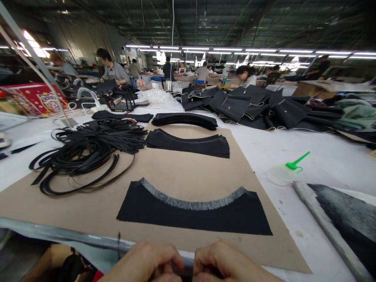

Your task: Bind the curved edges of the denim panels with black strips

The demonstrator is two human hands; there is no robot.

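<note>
My left hand (149, 259) and my right hand (226, 258) are close together at the table's front edge, fingers curled inward. A dark sliver shows between them, but what they pinch is hidden below the frame. Just beyond lies a black curved panel (194, 222), flat on a brown board (235, 244), with a greyish-white band along its concave edge. Farther back is a small stack of similar black pieces (188, 145) with stitching along the curve. Behind that sits a thicker stack of black curved pieces (184, 120).
Coiled black strips (85, 156) lie on the board's left. At right are a bottle with a green spout (292, 166) and a black panel with whitish smears (346, 211). Black pieces (235, 105) are heaped at the back. Several people work beyond, including one person (113, 70) at left.
</note>
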